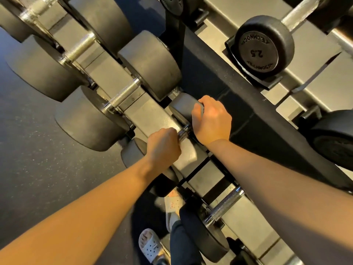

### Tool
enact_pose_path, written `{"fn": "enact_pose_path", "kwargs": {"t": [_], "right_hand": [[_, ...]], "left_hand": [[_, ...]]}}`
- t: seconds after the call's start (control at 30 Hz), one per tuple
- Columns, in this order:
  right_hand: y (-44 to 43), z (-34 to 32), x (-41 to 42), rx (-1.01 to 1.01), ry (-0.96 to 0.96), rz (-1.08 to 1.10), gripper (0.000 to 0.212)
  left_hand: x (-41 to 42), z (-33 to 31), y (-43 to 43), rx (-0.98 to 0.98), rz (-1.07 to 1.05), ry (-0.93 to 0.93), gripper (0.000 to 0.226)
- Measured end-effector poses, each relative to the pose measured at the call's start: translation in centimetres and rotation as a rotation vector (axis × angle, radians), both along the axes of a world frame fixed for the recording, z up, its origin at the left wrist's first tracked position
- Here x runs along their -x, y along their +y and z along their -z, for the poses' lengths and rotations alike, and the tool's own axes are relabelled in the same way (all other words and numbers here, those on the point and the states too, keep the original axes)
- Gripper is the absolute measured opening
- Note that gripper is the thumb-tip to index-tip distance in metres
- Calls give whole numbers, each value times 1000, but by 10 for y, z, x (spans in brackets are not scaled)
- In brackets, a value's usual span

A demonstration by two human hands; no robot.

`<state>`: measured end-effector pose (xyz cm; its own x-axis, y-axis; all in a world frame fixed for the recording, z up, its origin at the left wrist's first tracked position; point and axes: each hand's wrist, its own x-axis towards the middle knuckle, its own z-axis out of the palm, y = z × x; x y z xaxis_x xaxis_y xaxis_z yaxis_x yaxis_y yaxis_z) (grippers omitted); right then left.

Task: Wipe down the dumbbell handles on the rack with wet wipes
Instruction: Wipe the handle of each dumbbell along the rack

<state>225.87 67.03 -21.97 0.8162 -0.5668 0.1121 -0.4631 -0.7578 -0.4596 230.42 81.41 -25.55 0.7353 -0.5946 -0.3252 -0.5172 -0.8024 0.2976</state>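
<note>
The left hand (164, 146) is closing in a tight fist around the handle (184, 131) of a small dumbbell (181, 107), fingers wrapping fully round the ridged metal bar so that only a short bright stretch is showing between the two hands. Whether a wipe is sitting inside that fist cannot be told. The right hand (210, 119) is gripping the far head (180, 104) of the same dumbbell, fingers curling over its dark round edge and the knuckles facing up. The dumbbell is lying across the lower tier of the rack (145, 115), its near head (133, 152) sticking out toward the floor (28, 169) just beside the left wrist. The rack's metal cradles are each holding one weight: a bigger dumbbell (122, 96) is sitting in the next cradle further along, with still larger ones lining up beyond it, and another one (225, 203) is resting in the cradle under the right forearm. On the upper tier a small weight marked 2.5 (263, 48) is sitting in a black holder. Two feet in pale slippers (150, 247) are standing on the dark floor close to the rack's edge.
</note>
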Motion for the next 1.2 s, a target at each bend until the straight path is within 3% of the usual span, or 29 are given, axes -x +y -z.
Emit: {"fn": "enact_pose_path", "kwargs": {"t": [0.07,0.13,0.23,0.3,0.4,0.5,0.57,0.7,0.87,0.93,1.0,1.1,1.2], "right_hand": [[0,0,0,6,-9,3,24],[0,0,0,16,-21,-3,23],[0,-1,1,7,0,-15,23],[0,-3,0,11,20,-13,25],[0,-4,-2,-4,67,-4,26],[0,-4,-3,-14,87,8,25],[0,-5,-3,-7,88,13,26],[-1,-8,-3,-17,112,1,25],[-1,-10,-3,-26,127,-14,25],[0,-9,-3,-25,133,-13,26],[0,-10,-3,-16,142,-12,25],[0,-10,-3,-17,150,3,25],[0,-9,-4,-17,140,4,25]], "left_hand": [[-15,-3,6,-118,60,47,18],[-33,-3,9,-66,30,254,20],[-47,-4,1,332,-444,700,8],[-51,2,-13,481,-694,879,3],[-53,15,-32,354,-760,1002,6],[-56,24,-35,282,-630,1124,15],[-62,24,-36,242,-473,1037,18],[-67,13,-30,-13,-4,562,14],[-57,-11,8,-304,362,378,20],[-48,-22,10,-317,337,260,14],[-38,-27,2,-173,178,160,11],[-19,-27,-14,222,-119,199,10],[-1,-13,-19,405,-263,264,12]]}}
